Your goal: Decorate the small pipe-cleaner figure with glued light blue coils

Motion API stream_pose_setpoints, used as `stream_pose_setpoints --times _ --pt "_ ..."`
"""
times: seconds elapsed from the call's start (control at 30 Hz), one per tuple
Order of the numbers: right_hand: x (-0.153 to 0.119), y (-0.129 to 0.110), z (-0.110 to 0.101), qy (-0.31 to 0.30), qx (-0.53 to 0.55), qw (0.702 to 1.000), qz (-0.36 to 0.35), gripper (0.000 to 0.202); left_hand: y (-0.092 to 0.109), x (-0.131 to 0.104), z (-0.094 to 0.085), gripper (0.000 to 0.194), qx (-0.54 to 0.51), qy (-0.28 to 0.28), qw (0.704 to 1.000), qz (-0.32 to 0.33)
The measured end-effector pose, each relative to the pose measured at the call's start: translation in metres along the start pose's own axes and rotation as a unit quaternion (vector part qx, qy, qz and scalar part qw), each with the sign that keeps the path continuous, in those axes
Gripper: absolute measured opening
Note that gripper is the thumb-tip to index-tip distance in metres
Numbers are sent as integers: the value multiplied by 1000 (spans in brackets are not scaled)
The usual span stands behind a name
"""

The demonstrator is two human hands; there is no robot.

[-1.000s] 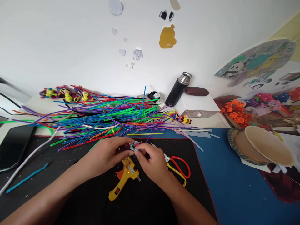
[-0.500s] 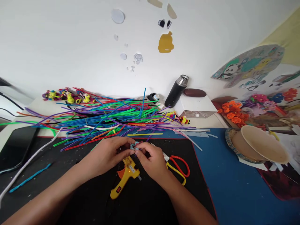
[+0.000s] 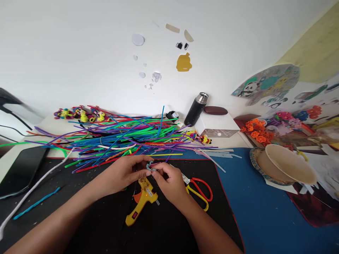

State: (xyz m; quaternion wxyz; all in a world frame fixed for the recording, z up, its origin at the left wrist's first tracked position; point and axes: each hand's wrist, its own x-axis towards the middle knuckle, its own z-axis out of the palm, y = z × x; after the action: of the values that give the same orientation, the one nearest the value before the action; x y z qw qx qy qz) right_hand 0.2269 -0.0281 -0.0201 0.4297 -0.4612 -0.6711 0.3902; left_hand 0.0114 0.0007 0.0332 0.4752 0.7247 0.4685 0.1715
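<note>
My left hand (image 3: pixel 123 174) pinches a small curled light-blue pipe cleaner piece (image 3: pixel 149 165) between thumb and fingertips. My right hand (image 3: pixel 171 181) meets it there, its thumb and fingers closed around the piece's right side, where a bit of dark pink shows. Fingertips hide much of the piece. Just below the hands a yellow hot glue gun (image 3: pixel 143 206) lies on the black mat, its small light glowing orange. To the right of my right hand rest scissors (image 3: pixel 203 187) with one red and one yellow handle, blades partly covered by the hand.
A large heap of coloured pipe cleaners (image 3: pixel 124 135) spreads behind the hands. A black flask (image 3: pixel 195 111) stands near the wall. At left lie a phone (image 3: pixel 23 169), a white cable (image 3: pixel 39 190) and a twisted blue pipe cleaner (image 3: pixel 37 203). A beige bowl (image 3: pixel 288 164) sits at right.
The head view has tilted up slightly. Both hands stay together in nearly the same spot; the light-blue piece has turned a little, and its curl shows more openly between the fingertips.
</note>
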Motion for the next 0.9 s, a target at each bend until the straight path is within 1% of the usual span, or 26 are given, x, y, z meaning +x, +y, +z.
stream_pose_setpoints --times 0.13,0.4,0.7,0.8,0.9 --pt "0 1 1 1 6 1000 0 16 3 1 0 40 4 -9 1000 5" --pt "1 2 1 -12 12 1000 9 12 1 3 2 35 15 1 1000 18" --pt "1 5 1 -25 17 999 27 13 -2 5 3 32 -10 -35 999 24" --pt "1 5 0 -37 24 999 30 16 -3 5 1 32 -24 -32 999 22" --pt "0 4 -1 -40 39 998 33 19 -4 5 -1 33 -31 -15 999 31"
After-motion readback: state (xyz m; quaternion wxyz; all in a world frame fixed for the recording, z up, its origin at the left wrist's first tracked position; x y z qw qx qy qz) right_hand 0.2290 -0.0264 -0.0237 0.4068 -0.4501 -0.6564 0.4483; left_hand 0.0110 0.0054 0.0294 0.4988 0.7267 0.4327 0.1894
